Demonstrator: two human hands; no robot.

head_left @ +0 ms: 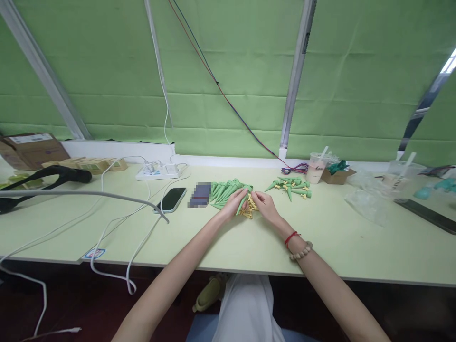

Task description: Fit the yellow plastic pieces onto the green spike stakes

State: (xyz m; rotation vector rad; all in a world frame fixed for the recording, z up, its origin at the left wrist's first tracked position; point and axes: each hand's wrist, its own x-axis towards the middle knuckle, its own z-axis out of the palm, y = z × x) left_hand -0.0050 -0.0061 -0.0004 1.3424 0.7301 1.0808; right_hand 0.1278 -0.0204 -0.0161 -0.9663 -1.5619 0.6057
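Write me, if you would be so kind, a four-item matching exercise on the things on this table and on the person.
Things
1. Green cone
2. Phone
3. Power strip
4. Red bracelet

Places or states
A. White, near the back edge of the table
B. Around the right wrist
C. Held in the left hand
D. Lying flat, with a dark screen facing up

Right pairs: 1-C; 2-D; 3-A; 4-B
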